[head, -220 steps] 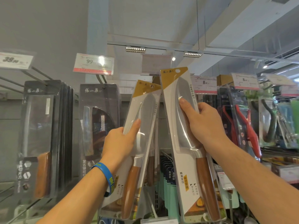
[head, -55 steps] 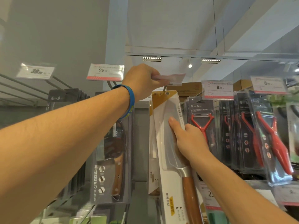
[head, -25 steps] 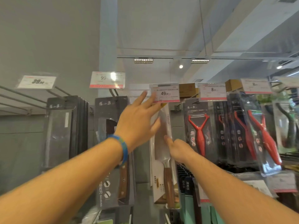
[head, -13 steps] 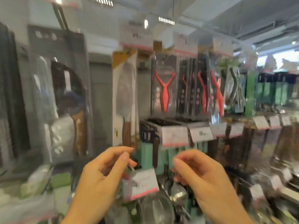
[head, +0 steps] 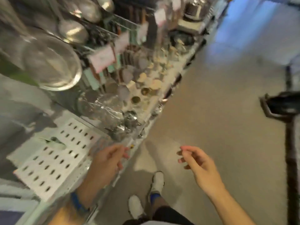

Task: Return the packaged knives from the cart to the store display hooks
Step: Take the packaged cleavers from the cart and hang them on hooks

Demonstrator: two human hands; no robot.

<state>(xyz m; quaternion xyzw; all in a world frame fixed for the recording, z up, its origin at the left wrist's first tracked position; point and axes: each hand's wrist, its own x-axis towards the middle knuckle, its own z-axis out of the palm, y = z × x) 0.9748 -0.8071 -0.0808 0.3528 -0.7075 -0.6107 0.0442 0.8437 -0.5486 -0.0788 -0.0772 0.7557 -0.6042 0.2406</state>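
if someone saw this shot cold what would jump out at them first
Two bare, empty hands hover low in the frame: the left hand beside a white perforated shelf panel, the right hand over the beige floor. Upper left, a big shiny round steel pan gleams. A pair of white shoes shows between the arms.

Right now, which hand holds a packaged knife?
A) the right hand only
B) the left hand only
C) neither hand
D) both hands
C: the left hand and the right hand both hang with loosely curled fingers, low beside the shelf edge and above the floor, and no knife package shows in either.
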